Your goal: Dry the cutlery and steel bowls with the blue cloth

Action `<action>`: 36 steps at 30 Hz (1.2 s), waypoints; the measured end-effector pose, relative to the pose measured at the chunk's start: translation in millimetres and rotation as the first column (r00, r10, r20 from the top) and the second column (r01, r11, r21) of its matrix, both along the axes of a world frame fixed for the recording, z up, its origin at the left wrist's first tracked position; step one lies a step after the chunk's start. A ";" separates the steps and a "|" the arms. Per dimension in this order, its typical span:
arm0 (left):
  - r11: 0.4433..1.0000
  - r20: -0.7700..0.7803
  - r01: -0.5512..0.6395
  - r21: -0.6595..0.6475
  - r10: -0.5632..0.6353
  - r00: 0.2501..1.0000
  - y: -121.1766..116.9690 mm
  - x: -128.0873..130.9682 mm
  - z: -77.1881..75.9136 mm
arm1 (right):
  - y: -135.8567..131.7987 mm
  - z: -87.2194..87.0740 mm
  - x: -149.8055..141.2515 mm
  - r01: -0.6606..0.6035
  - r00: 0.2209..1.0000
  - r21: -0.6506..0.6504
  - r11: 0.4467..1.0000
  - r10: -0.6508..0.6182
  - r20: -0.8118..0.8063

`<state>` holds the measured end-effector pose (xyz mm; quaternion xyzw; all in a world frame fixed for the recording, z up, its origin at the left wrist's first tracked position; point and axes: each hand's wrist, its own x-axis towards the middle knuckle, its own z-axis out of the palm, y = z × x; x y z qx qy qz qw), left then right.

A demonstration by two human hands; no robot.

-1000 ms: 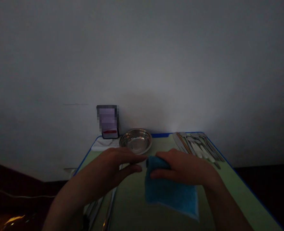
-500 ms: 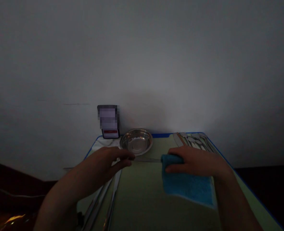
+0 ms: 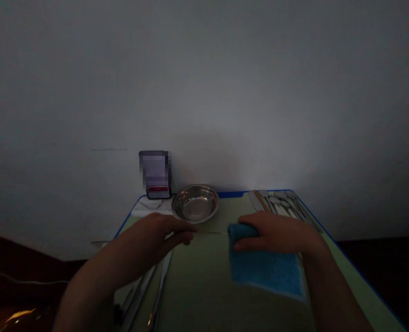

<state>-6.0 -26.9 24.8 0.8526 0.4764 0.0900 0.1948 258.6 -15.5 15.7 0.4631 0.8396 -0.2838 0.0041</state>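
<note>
My left hand (image 3: 171, 235) pinches one end of a thin metal utensil (image 3: 211, 232), held level above the table. Its kind cannot be told, since both ends are covered. Around the other end, my right hand (image 3: 270, 233) grips a blue cloth (image 3: 267, 272), folded over the utensil, with a loose flap hanging below. Just behind my left fingers stands a shiny metal bowl (image 3: 195, 205). Several long table knives (image 3: 161, 290) lie under and in front of my left forearm.
A pile of cutlery (image 3: 284, 203), spoons and forks among it, lies at the back right of the green table (image 3: 204, 286). A phone (image 3: 158, 175) leans on the wall at the back left, by a white item (image 3: 149, 206). The wall (image 3: 204, 92) closes off the far edge.
My right hand and the cloth have slid slightly left along the utensil, so the bare stretch between my hands is shorter. The utensil now looks thinner, as if turned edge-on.
</note>
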 end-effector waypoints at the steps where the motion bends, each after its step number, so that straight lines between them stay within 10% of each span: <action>1: 1.000 0.003 -0.019 -0.004 0.019 1.000 1.4 -4.5 0.1 | 0.0 1.0 3.4 0.018 1.000 0.005 1.000 -0.018 0.004; 18: 0.987 -0.018 0.101 -0.122 -0.104 0.994 -4.4 17.5 -0.9 | -8.4 -17.7 -46.3 -0.188 0.982 0.027 0.982 0.187 0.035; 36: 0.998 0.009 -0.026 -0.057 0.027 1.000 6.3 -13.7 4.0 | 3.5 -3.9 -1.0 -0.090 0.988 -0.026 0.996 0.086 -0.128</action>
